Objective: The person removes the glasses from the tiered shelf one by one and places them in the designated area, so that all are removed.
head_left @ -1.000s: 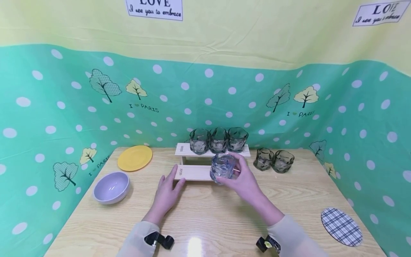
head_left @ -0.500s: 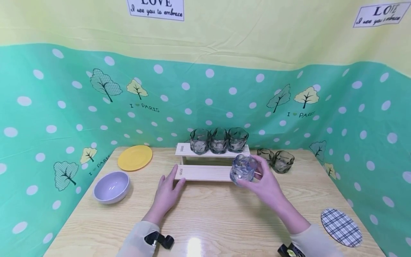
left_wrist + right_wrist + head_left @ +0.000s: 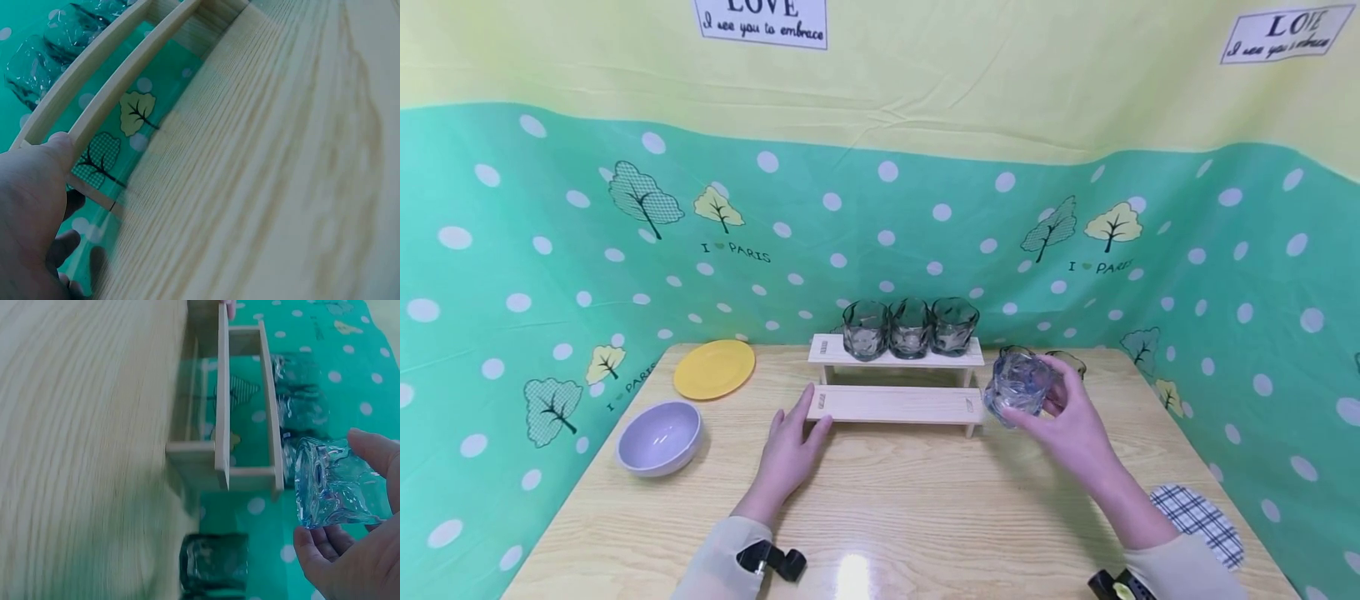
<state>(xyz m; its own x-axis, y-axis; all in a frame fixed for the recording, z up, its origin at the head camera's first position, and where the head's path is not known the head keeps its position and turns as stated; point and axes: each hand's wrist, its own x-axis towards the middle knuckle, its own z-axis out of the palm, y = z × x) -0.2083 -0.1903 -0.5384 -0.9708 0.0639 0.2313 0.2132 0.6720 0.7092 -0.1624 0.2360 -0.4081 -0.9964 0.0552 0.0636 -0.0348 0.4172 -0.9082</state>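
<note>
A bluish clear drinking glass is gripped in my right hand, held in the air just off the right end of a two-step wooden rack. In the right wrist view the thumb and fingers wrap this glass from the side. My left hand touches the left end of the lower step; in the left wrist view its thumb lies on the rack's edge. Three dark grey glasses stand in a row on the upper step. Behind the held glass, two more dark glasses are partly hidden.
A yellow plate lies at the back left of the wooden table, with a lilac bowl in front of it. A checked round mat at the right is partly covered by the right forearm. Patterned cloth encloses the back and sides.
My right hand has carried the bluish glass rightward, from over the lower step to beyond the rack's right end. The left hand has stayed at the rack's left end.
</note>
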